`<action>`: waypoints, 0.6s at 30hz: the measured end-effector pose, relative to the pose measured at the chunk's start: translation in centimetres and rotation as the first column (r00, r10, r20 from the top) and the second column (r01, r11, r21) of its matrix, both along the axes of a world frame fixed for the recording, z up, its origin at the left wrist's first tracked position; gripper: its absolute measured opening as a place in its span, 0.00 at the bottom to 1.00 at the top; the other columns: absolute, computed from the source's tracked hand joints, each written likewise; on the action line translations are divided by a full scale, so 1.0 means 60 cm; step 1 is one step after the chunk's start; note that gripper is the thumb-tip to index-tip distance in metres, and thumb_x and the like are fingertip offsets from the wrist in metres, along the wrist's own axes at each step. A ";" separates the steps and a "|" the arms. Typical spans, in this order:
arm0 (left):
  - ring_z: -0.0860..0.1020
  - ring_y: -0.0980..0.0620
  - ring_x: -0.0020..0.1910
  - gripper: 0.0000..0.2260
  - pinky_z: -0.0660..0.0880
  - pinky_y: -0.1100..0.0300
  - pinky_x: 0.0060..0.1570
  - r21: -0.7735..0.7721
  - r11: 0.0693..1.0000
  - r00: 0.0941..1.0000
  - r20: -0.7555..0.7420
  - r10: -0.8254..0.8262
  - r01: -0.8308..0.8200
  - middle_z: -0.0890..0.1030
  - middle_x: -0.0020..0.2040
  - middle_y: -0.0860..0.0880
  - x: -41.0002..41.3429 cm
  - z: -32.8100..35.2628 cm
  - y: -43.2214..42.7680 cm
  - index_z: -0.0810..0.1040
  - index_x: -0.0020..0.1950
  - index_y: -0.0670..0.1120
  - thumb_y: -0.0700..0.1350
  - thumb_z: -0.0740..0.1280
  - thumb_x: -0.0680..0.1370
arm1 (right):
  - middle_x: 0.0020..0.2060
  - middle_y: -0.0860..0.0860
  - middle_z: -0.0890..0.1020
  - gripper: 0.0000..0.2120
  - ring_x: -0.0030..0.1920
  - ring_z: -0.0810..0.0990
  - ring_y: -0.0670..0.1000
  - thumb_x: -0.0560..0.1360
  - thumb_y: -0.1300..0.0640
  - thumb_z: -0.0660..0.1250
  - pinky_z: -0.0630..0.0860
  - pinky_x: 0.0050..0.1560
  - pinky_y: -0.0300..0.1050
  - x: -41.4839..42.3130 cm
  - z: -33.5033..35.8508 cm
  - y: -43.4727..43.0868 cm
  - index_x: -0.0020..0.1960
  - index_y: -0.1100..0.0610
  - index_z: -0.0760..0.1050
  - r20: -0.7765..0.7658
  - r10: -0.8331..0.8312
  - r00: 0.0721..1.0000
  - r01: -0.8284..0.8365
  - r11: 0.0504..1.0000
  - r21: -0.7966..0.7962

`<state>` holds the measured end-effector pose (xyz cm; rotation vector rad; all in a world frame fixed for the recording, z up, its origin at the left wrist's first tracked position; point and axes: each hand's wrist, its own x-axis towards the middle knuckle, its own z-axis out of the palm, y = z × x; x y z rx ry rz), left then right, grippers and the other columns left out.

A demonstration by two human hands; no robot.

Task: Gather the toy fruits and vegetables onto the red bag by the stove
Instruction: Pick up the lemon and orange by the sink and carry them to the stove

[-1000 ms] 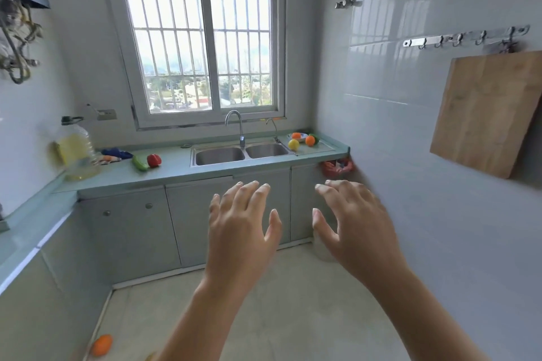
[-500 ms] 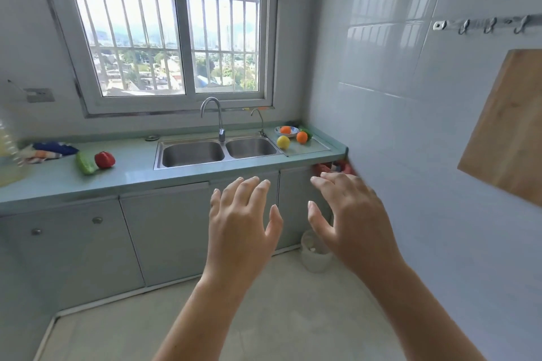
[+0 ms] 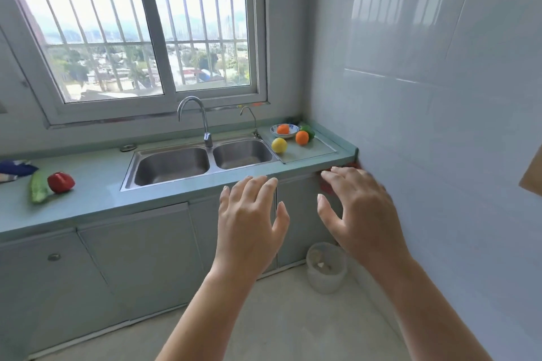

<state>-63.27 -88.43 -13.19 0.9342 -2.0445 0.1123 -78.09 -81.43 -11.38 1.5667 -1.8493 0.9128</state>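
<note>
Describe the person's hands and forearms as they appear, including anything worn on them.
Both arms are bare as far as the picture shows: no sleeves, gloves, watch or bracelets. The left hand and right hand show no rings on the visible fingers. The nails look short and unpainted.

The counter [image 3: 96, 184] is pale teal, and the cabinet doors [image 3: 132, 267] under it are grey-green. The double sink [image 3: 202, 164] and the tap [image 3: 202, 120] are silver steel. On the left lie a red pepper [image 3: 61, 182], a green cucumber [image 3: 38, 190] and a dark blue cloth [image 3: 16, 168]. At the far right stand a yellow lemon [image 3: 279, 145], an orange [image 3: 302, 137] and a green pepper [image 3: 307, 129]. A white bowl [image 3: 286, 133] with a blue pattern holds another orange fruit [image 3: 283, 129]. The wall tiles [image 3: 425, 97] are glossy white, and the window frame [image 3: 164, 38] is white with white bars.
</note>
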 end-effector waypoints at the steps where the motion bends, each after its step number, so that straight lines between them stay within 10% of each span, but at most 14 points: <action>1: 0.78 0.42 0.53 0.18 0.73 0.40 0.55 0.002 1.000 1.000 0.006 -0.005 0.005 0.81 0.52 0.45 -0.023 0.003 -0.021 0.79 0.54 0.41 0.50 0.58 0.72 | 0.48 0.56 0.82 0.21 0.49 0.80 0.58 0.70 0.49 0.56 0.75 0.50 0.53 -0.023 0.002 -0.020 0.52 0.61 0.79 -0.002 -0.002 1.000 0.002 1.000 0.000; 18: 0.78 0.40 0.53 0.18 0.73 0.40 0.55 0.127 0.992 1.000 0.014 0.014 -0.015 0.81 0.52 0.45 -0.216 -0.079 -0.316 0.79 0.54 0.42 0.49 0.58 0.72 | 0.48 0.56 0.82 0.20 0.50 0.80 0.59 0.70 0.50 0.57 0.76 0.50 0.56 -0.230 -0.083 -0.324 0.52 0.61 0.79 0.087 0.031 0.996 -0.040 0.995 0.096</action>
